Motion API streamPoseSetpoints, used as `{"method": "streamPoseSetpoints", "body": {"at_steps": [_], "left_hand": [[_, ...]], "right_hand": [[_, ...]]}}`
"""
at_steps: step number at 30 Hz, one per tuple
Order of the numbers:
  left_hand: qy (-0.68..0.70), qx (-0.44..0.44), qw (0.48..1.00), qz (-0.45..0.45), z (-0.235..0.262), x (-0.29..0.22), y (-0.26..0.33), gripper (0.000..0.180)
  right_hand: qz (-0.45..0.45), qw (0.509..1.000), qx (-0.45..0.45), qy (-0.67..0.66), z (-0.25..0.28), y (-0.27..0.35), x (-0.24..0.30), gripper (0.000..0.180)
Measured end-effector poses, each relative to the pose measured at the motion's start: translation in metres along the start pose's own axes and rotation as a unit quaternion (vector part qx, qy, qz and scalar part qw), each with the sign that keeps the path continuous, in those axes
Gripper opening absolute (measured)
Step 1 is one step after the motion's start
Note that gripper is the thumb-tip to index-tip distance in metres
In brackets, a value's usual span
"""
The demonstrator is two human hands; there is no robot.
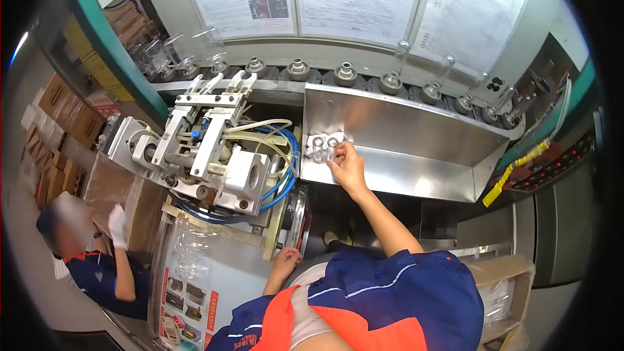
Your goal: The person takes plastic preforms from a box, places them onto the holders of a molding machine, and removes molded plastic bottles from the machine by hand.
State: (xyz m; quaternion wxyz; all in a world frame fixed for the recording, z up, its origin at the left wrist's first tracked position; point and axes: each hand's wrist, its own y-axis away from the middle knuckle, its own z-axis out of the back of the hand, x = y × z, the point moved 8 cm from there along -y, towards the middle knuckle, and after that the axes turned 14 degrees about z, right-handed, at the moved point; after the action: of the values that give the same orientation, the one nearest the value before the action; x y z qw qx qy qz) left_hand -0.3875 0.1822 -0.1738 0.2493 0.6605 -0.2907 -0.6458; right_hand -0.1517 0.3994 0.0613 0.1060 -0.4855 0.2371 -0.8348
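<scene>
My right hand [348, 168] reaches into the left end of a shiny metal tray [409, 166]. Its fingers close on a clear tube [332, 151] in a small cluster of clear, round-mouthed tubes [316, 145]. Fingers hide part of the held one. My left hand [286, 263] is lower down, beside the edge of the machine frame, with its fingers curled; whether anything is in them cannot be made out. Left of the tray stands a machine head [211, 146] with white clamp arms and blue and pale hoses.
Behind the tray runs a conveyor of round grey holders [346, 75], some carrying clear tubes. A table [227, 273] with clear pieces lies at left. A co-worker [104, 273] with a white glove stands beyond it. An open carton [520, 292] is at right; a yellow tag [497, 194] hangs nearby.
</scene>
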Motion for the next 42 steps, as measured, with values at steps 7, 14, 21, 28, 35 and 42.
{"method": "streamPoseSetpoints", "body": {"at_steps": [7, 14, 21, 28, 35, 42], "left_hand": [[-0.034, 0.018, 0.998, 0.049, -0.002, 0.015, 0.012, 0.013], [-0.163, 0.055, 0.985, -0.018, -0.026, -0.007, 0.024, 0.011], [-0.237, 0.092, 0.967, 0.004, -0.073, -0.016, 0.017, 0.010], [-0.341, 0.287, 0.890, -0.099, -0.249, -0.041, 0.057, 0.010], [-0.423, 0.484, 0.740, -0.196, -0.444, 0.005, 0.200, 0.009], [-0.614, 0.425, 0.572, -0.339, -0.527, 0.101, 0.197, 0.028]], "right_hand": [[0.045, 0.997, -0.058, -0.023, 0.024, 0.037, 0.016, 0.035], [0.005, 0.996, -0.038, -0.081, 0.048, 0.139, 0.035, 0.010], [0.101, 0.994, 0.050, 0.005, 0.069, 0.206, 0.052, 0.014], [0.023, 0.982, -0.116, 0.148, 0.227, 0.293, 0.048, 0.008], [-0.318, 0.786, -0.412, 0.335, 0.409, 0.520, -0.011, 0.006], [-0.528, 0.665, -0.323, 0.417, 0.446, 0.621, -0.024, 0.044]]}}
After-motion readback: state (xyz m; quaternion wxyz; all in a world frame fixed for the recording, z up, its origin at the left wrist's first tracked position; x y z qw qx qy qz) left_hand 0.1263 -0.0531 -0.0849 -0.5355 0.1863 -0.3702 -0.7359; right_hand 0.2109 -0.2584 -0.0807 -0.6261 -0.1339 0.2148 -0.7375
